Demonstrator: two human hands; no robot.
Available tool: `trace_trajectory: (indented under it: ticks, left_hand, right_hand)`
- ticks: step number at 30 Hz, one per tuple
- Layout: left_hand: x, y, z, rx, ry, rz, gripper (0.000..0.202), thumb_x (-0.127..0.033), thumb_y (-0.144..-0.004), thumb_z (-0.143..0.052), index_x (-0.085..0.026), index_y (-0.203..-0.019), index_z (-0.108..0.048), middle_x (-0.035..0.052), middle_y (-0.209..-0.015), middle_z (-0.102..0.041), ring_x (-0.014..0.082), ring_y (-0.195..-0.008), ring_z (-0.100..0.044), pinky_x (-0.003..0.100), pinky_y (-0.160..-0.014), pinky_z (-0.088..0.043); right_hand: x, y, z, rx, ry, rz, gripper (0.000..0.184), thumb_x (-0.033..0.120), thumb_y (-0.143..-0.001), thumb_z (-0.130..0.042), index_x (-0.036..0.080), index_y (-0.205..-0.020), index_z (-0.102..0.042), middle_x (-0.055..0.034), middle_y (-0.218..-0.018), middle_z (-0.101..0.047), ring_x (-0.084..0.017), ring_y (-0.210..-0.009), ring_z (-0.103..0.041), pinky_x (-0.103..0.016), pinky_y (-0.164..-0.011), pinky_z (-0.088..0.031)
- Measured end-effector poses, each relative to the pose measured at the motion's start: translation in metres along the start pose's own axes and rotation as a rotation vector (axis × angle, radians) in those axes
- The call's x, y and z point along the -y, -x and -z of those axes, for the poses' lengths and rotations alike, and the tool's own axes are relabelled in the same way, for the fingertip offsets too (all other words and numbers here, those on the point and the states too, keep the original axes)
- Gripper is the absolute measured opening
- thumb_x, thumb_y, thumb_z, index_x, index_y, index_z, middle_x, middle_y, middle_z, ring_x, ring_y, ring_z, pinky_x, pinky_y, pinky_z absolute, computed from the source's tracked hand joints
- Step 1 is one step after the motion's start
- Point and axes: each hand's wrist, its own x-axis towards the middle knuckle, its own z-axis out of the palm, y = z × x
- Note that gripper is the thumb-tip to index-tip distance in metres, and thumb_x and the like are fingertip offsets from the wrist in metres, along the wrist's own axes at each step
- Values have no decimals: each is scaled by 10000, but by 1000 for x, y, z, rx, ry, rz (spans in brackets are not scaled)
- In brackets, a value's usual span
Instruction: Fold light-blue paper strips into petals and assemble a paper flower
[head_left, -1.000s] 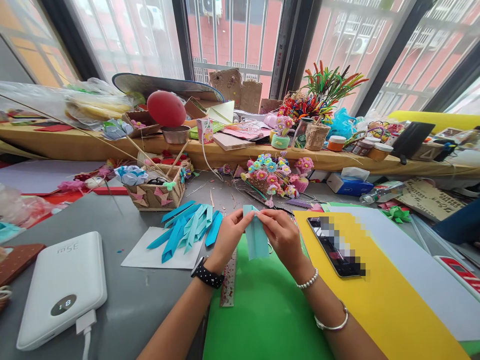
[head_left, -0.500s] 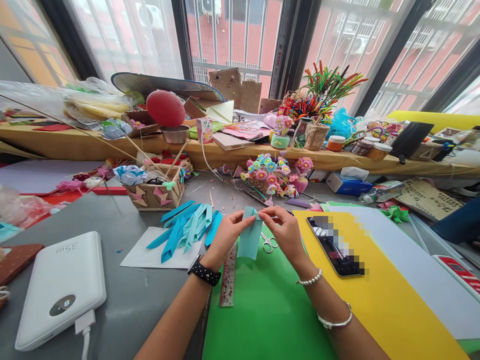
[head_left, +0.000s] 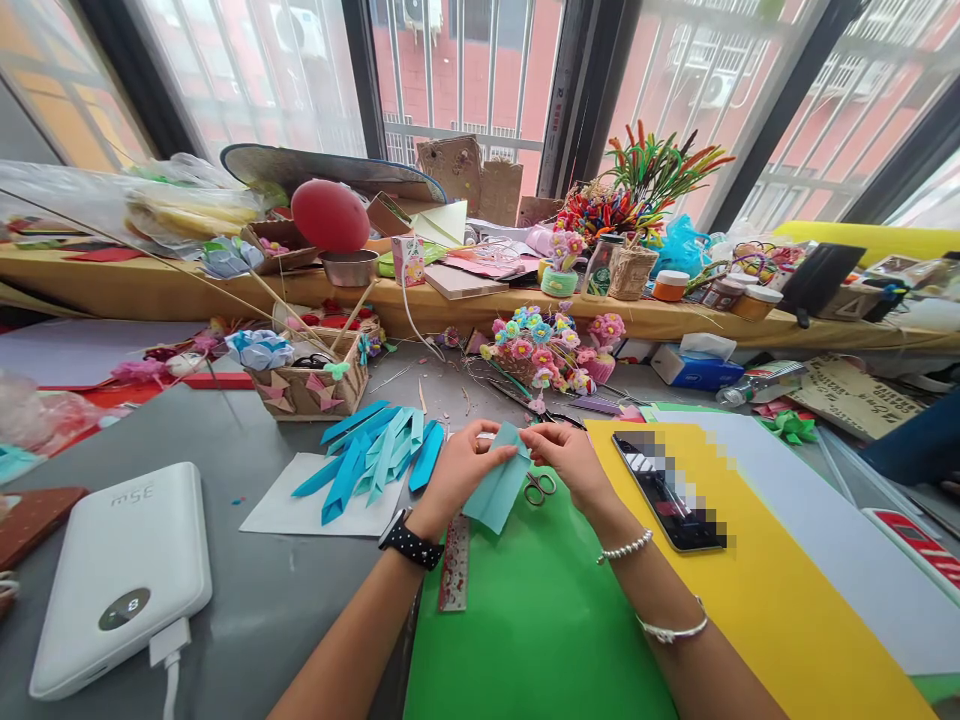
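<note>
A light-blue strip of paper, creased along its length, is held up over the green sheet. My left hand pinches it near its upper part, thumb in front. At its top right corner the fingertips of my right hand are closed on the edge. Just below and right of the paper lie scissors, partly hidden. A patterned ruler rests beneath my left wrist. To the left, several folded blue paper pieces are piled on a white sheet.
A white power bank with a cable stands at the left. At the right a phone lies on yellow paper. Behind are a cardboard basket, craft flowers, a tissue box and a cluttered ledge.
The paper strip has tilted, its lower end swinging left and toward me. More of the scissors shows now. Both hands keep their grip, with the right one shifted slightly.
</note>
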Motion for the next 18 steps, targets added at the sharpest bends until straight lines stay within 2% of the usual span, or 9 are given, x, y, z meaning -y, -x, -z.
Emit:
trace_trajectory:
  ticks: [4,18]
  left_hand:
    - [1,0,0,-7,-64,-34,348,-340,-605,-648,-163,-855,-481,13,-605,-645,140,-485,-578,215,-443,-408]
    - [2,0,-1,-19,-128,-90,338,-366,-621,-623,-177,-863,-481,10,-613,-652,156,-504,-586,220,-435,-405]
  right_hand:
    - [-1,-1,-1,7,-4,-29,234,366,-599,-636,143,-666,-651,16,-549,-539,-83,-500,-443,-215,-490,-370]
    - [-1,1,-4,-31,36,17,236,370,-618,-615,135,-642,-619,18,-533,-515,-80,-495,-410,-207,-472,-332]
